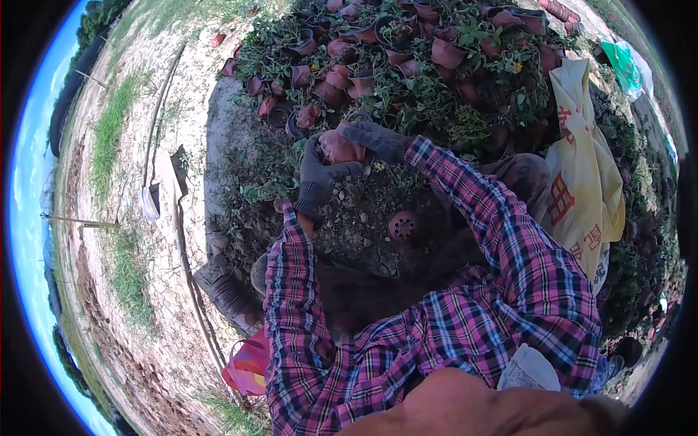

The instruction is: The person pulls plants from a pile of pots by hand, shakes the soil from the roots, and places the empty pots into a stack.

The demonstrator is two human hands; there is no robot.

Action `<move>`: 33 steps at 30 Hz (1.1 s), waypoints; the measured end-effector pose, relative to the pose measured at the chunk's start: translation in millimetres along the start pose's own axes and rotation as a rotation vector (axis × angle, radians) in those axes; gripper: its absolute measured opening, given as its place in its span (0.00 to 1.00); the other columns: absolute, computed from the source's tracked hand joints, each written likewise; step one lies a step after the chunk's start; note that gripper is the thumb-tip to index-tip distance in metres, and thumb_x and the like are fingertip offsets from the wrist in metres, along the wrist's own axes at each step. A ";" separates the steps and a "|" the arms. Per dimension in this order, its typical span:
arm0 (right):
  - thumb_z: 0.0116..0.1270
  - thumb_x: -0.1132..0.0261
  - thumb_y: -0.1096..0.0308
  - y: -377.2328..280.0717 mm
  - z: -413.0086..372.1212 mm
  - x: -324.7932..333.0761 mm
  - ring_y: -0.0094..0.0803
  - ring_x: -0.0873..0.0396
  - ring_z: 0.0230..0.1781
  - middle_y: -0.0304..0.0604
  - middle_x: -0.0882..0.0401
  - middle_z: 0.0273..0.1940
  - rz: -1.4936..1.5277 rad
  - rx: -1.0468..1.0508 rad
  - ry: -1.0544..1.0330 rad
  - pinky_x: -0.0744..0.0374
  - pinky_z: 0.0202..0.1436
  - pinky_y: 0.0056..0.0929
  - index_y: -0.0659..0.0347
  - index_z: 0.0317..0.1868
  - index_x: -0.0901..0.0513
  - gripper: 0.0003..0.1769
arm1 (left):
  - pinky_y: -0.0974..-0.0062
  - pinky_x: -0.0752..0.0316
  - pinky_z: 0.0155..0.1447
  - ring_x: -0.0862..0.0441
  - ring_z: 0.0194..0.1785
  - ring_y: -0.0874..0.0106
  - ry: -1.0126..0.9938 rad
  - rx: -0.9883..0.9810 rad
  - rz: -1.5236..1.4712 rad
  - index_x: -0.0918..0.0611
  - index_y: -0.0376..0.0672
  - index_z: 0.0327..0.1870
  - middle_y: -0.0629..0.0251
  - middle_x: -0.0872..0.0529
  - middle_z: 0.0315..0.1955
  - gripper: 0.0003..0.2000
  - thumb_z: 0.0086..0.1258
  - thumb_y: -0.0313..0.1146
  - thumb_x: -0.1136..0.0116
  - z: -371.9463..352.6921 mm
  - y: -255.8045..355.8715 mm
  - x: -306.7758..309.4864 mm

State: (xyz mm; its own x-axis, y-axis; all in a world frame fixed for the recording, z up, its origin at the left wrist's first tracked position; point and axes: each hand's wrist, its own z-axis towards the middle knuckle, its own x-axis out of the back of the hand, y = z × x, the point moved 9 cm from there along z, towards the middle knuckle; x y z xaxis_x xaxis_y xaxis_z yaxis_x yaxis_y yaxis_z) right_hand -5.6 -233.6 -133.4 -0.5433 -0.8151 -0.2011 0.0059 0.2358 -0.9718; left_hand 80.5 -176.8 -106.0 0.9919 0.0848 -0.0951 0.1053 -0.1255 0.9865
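Between my two gloved hands is a soft reddish-brown plant pot (340,148), crumpled in shape. My left hand (318,176), in a dark grey glove, curls round its left and near side. From the right, my right hand (378,141) has its gloved fingers closed over the pot's upper edge. What is inside the pot cannot be made out. On the soil nearer to me lies another small pot (402,226), its holed base facing up. Just beyond my hands spreads a heap of similar pots (349,83) mixed with green weeds.
A yellowish sack (582,167) with red lettering lies at the right. To the left are a stack of nested pots (234,298), a pink bag (249,365) and a dark hose (182,247) along pale cracked ground. A green and white bag (624,69) lies at far right.
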 end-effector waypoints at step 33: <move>0.66 0.46 0.52 67.5 -46.4 -26.2 0.27 0.28 0.44 0.42 0.27 0.48 -0.428 0.192 -0.154 0.27 0.49 0.27 0.56 0.58 0.31 0.25 | 0.77 0.21 0.38 0.19 0.36 0.72 0.088 -0.024 -0.051 0.27 0.34 0.49 0.58 0.19 0.39 0.20 0.53 0.17 0.39 -29.3 -22.7 -2.4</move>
State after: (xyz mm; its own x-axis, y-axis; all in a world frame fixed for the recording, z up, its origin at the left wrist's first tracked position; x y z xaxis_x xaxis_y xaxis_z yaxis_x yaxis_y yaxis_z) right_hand -29.9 -171.8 -188.0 -0.4009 -0.8896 0.2189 -0.0279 -0.2270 -0.9735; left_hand 73.6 -145.2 -124.2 0.9749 0.1774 -0.1342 0.1528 -0.0954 0.9836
